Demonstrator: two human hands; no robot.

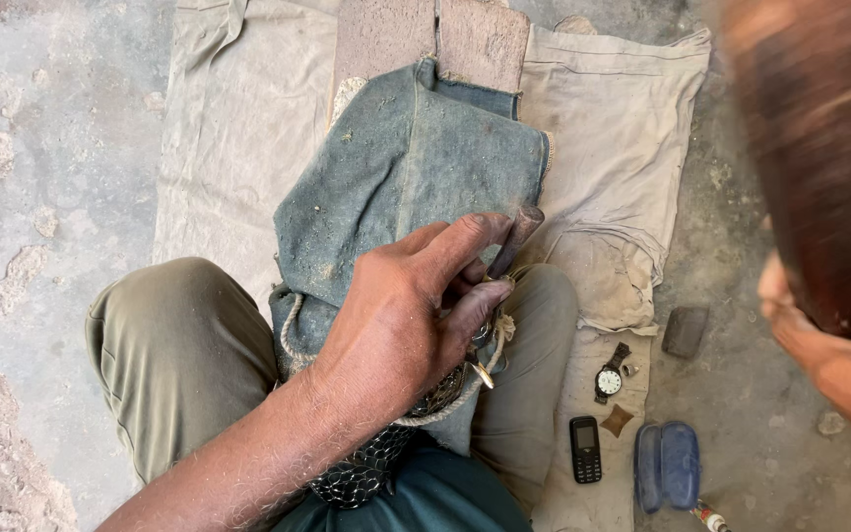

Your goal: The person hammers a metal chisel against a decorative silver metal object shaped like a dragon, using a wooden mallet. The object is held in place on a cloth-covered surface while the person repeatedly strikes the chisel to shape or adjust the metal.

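Observation:
My left hand [406, 305] rests on my lap and pinches a short, dark metal punch [516, 236] between thumb and fingers, its tip down by a small brass ring [483, 374]. Under the hand lie a dusty blue denim cloth [406, 167], a loop of pale rope [293, 330] and a dark metal mesh piece [366, 468]. My right hand [819, 345] is raised at the right edge. It grips a brown wooden mallet [819, 148], blurred by motion, well above and to the right of the punch.
A beige cloth [238, 128] covers the concrete floor [41, 148], with a wooden block [430, 39] at the far end. At the right lie a wristwatch [610, 377], a small black phone [585, 448], a blue glasses case [667, 465] and a dark stone [686, 330].

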